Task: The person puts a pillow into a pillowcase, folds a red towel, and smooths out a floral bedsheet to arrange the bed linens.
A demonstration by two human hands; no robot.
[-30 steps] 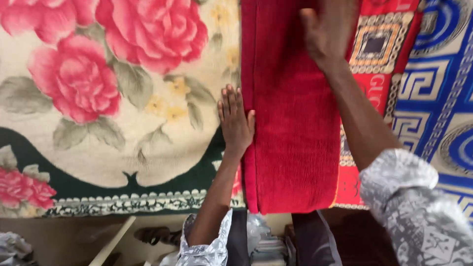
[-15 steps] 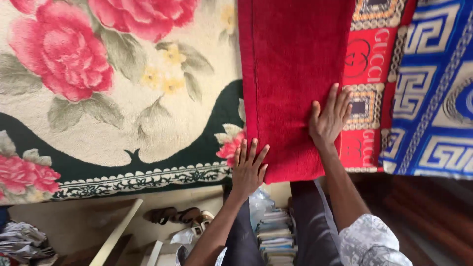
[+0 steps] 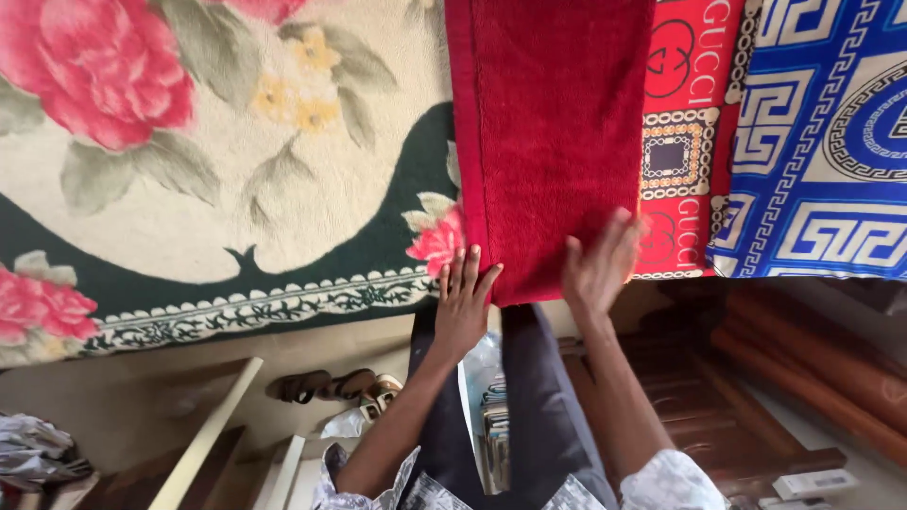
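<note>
A folded plain red blanket hangs in front of me, between a cream blanket with pink roses and a red patterned blanket. My left hand lies flat with fingers spread against the red blanket's lower left corner, where the floral blanket's dark green border meets it. My right hand is open, its palm at the red blanket's bottom edge on the right, slightly blurred. Neither hand grips the cloth.
A blue and white key-pattern blanket hangs at the far right. Below are sandals on the floor, a pale wooden board, a stack of books, dark wooden furniture and crumpled fabric at bottom left.
Both hands have slid down the red blanket, from its upper and middle parts to its bottom edge. The view has tilted down, showing more floor.
</note>
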